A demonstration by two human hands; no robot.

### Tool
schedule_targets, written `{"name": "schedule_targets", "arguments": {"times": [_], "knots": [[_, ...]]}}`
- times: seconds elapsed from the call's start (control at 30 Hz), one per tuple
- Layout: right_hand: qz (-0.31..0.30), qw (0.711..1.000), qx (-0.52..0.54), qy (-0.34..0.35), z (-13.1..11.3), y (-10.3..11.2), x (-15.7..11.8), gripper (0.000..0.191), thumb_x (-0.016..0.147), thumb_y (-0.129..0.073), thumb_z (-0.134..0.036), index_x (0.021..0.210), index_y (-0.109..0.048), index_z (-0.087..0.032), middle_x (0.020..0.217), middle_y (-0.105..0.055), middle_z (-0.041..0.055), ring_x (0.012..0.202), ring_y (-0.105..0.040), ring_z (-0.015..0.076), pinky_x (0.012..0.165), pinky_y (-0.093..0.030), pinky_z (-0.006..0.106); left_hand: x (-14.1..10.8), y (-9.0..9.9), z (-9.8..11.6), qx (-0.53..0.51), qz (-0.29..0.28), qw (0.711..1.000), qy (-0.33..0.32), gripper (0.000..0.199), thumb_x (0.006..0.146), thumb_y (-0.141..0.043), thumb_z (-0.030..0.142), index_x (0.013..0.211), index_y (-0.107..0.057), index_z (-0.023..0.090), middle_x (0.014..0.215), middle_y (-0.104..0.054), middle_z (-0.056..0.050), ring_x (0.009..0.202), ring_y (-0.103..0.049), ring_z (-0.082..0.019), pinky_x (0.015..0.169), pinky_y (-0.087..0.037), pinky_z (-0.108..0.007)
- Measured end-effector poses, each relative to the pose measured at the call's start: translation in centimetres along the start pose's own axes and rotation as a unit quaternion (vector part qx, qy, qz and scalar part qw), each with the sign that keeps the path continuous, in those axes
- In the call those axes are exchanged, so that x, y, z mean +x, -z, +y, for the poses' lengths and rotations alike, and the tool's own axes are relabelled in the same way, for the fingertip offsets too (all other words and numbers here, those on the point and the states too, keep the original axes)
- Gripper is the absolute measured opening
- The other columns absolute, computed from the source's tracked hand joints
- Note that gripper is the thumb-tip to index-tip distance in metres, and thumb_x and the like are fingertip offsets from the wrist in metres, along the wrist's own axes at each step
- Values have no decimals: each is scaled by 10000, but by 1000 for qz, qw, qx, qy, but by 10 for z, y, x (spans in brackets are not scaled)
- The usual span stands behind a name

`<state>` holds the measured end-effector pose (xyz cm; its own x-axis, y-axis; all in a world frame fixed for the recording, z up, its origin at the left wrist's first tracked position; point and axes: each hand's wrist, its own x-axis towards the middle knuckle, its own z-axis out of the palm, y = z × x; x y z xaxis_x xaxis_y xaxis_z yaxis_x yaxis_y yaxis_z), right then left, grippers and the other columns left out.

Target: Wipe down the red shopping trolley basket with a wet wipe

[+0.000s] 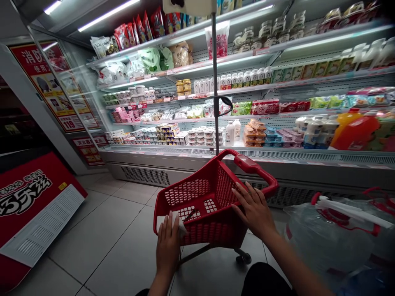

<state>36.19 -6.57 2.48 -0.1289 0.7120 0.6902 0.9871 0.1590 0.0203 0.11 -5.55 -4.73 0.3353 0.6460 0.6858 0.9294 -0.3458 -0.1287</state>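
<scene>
A small red shopping cart [197,209] with a perforated plastic basket stands before me, its red handle [251,164] toward the upper right. At the basket's near left corner, my left hand [168,236] presses a folded white cloth [182,224] against the rim. The fingers lie over the cloth; whether it is fabric or paper I cannot tell. My right hand [253,207] rests on the near right rim below the handle, fingers spread and holding nothing. Inside the basket, a small dark item [191,213] shows near the bottom.
Behind the cart runs a refrigerated display [185,158] stocked with dairy cups, bottles and bags. A thin dark pole [214,74] rises in front of its shelves. Large wrapped water bottles [327,234] stand at the right. A red cabinet [37,197] is at the left on the tiled floor [114,230].
</scene>
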Motion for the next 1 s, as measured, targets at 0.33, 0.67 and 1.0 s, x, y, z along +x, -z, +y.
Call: {"name": "schedule_targets", "arguments": {"times": [0.33,0.67,1.0], "knots": [[-22,996,38,71,-53,-28,1,627,1051,-477,-415,1634,-289,-282,1631,-414,-2,1473,-399,275,1220,-270,488,36,-18,71,-4,-37,996,-82,809,893,-356,-47,1639,-233,240,1692,-292,-19,1572,-249,-245,1274,-286,-524],[-19,998,52,41,-38,-32,-5,597,1037,-506,-429,1602,-376,-287,1620,-433,13,1319,-513,309,1205,-263,536,31,4,21,-111,-106,985,-84,957,827,-264,-133,1653,-74,310,1690,-295,-29,1538,-326,-183,1227,-396,-467],[-50,995,73,36,-32,-32,-9,578,1040,-475,-399,1602,-371,-309,1634,-408,-5,1330,-510,310,1229,-222,535,58,-12,73,-157,-39,975,-150,710,990,-399,34,1646,-189,208,1636,-402,-88,1528,-344,-247,1199,-449,-461]]}}
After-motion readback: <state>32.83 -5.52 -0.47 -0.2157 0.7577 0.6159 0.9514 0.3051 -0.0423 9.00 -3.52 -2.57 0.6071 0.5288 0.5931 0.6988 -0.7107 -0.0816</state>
